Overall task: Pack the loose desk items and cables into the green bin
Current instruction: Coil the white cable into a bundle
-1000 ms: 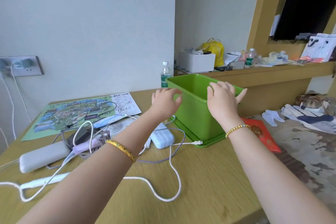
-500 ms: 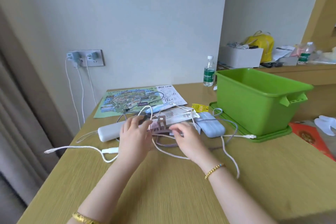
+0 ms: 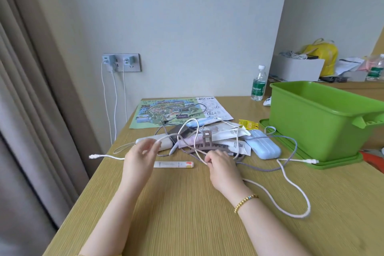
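Both hands have left the green bin (image 3: 324, 122), now at the far right of the desk (image 3: 187, 214); left hand (image 3: 139, 157) and right hand (image 3: 218, 162) each pinch the white cable (image 3: 291, 191), so packing starts with it

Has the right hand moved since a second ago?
Yes. The right hand left the green bin and now pinches the white cable, left of it.

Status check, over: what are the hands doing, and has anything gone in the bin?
Both hands on white cable: left hand pinching, right hand gripping. Green bin: interior not visible. Cable tangled through hair clip and papers.
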`<action>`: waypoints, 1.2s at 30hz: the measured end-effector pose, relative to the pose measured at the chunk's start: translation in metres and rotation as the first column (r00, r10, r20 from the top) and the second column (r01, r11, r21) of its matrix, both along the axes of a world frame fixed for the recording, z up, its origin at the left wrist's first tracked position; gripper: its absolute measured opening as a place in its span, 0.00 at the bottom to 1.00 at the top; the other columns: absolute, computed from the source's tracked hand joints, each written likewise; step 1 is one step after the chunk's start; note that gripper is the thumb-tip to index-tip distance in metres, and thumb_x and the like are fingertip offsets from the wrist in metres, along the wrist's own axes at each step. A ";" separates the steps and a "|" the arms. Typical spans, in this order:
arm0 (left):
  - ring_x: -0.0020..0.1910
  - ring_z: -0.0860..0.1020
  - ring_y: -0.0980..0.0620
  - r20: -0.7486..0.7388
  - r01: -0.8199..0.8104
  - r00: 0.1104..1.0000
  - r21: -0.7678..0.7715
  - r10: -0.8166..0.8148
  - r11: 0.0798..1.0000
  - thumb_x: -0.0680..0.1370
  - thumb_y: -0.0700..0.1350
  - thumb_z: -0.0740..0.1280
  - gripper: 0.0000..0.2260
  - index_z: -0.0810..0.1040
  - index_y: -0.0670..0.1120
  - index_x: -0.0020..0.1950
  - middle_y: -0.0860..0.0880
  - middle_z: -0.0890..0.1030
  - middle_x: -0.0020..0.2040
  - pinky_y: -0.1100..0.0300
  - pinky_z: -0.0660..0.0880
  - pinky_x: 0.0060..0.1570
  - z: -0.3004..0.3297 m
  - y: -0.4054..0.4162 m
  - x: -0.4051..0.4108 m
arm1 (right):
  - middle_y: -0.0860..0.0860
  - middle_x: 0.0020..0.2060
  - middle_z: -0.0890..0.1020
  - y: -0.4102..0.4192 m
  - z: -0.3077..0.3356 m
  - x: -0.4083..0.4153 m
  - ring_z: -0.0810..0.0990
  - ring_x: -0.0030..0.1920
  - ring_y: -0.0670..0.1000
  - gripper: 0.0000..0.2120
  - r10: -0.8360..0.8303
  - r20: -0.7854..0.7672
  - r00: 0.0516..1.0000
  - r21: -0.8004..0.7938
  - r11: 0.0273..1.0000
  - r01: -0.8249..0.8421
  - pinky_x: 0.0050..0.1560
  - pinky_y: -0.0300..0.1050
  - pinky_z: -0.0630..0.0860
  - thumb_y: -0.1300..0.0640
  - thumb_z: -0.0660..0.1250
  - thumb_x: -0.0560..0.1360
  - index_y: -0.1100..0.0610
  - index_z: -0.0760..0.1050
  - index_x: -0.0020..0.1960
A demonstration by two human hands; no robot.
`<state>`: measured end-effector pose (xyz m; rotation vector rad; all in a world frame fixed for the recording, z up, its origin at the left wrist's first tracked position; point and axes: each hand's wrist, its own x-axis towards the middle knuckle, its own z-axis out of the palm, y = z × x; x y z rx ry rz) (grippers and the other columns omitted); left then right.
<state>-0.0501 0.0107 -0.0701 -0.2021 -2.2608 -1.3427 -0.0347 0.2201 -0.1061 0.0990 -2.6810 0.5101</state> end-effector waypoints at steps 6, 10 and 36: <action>0.37 0.76 0.68 0.013 0.226 0.971 0.288 -0.240 0.930 0.77 0.43 0.66 0.07 0.80 0.44 0.40 0.56 0.81 0.38 0.79 0.69 0.39 0.009 0.008 0.006 | 0.51 0.57 0.74 -0.003 0.008 0.000 0.70 0.59 0.52 0.15 0.000 -0.122 0.993 -0.130 0.991 -0.016 0.60 0.43 0.67 0.56 0.65 0.76 0.56 0.68 0.61; 0.32 0.76 0.61 0.050 0.420 0.898 0.209 -0.438 0.883 0.73 0.50 0.67 0.08 0.81 0.52 0.35 0.55 0.81 0.32 0.70 0.73 0.38 0.008 0.016 0.013 | 0.49 0.60 0.74 -0.023 0.022 0.003 0.69 0.61 0.47 0.24 0.181 -0.233 0.956 -0.284 0.927 -0.245 0.64 0.38 0.62 0.59 0.66 0.75 0.57 0.65 0.69; 0.19 0.55 0.58 0.132 0.556 0.744 0.420 -0.655 0.717 0.74 0.48 0.66 0.10 0.82 0.47 0.36 0.55 0.61 0.20 0.70 0.54 0.19 0.043 0.052 -0.024 | 0.52 0.43 0.80 0.003 0.058 -0.017 0.77 0.47 0.55 0.12 -0.017 -0.601 0.799 -0.035 0.999 -0.005 0.61 0.54 0.66 0.55 0.58 0.76 0.57 0.79 0.50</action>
